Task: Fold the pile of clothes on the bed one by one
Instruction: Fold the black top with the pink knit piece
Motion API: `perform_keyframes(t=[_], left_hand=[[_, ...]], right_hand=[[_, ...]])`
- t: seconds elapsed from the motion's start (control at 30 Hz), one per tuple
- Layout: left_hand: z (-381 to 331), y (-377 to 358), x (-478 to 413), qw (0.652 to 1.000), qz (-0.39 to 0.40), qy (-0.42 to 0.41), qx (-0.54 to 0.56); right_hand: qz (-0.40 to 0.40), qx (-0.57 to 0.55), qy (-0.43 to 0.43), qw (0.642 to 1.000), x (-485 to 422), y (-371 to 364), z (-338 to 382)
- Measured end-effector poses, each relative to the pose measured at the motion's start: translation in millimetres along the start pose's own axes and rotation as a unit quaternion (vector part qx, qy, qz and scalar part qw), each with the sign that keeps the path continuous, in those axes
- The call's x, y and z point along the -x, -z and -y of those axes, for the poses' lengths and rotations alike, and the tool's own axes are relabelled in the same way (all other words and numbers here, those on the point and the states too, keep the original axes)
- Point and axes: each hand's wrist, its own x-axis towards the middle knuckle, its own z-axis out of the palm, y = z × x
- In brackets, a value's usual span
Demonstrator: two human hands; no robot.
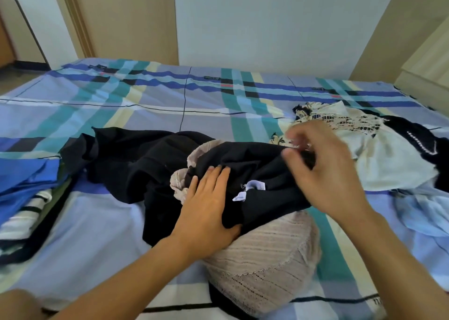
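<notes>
A crumpled black garment with small white labels lies across the middle of the bed. Under and in front of it sits a beige knitted lace piece. My left hand lies flat on the black cloth, fingers straight, thumb tucked against its lower edge. My right hand hovers at the garment's right end, blurred, fingers curled and pinching the black fabric there.
A pile of unfolded clothes, white, patterned and black, lies at the right. Blue and striped garments lie at the left edge. The plaid bedsheet stretches back to the wall; a pale cabinet stands at far right.
</notes>
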Motion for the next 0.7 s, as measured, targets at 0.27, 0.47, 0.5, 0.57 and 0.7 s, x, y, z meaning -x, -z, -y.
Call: perform_keyframes(t=[0.27, 0.47, 0.5, 0.57, 0.7], left_hand=[[-6.8, -1.8, 9.0, 0.997, 0.014, 0.067, -0.046], [-9.8, -6.3, 14.2, 0.99, 0.023, 0.119, -0.066], [-7.8, -4.8, 14.1, 0.99, 0.018, 0.125, -0.059], [-2.9, -0.3, 13.4, 0.99, -0.01, 0.132, -0.039], [4.8, 15.3, 1.0, 0.985, -0.106, 0.136, 0.015]], right_hand=[[0.411, 0.158, -0.149, 0.886, 25.2, -43.5, -25.4], [0.414, 0.073, -0.148, 0.895, 20.0, -45.2, -31.7], [0.391, 0.026, -0.162, 0.906, 18.0, -41.7, -33.5], [0.326, -0.071, -0.202, 0.921, 11.9, -28.6, -31.3], [0.127, -0.325, -0.336, 0.875, -2.7, -0.9, -18.2]])
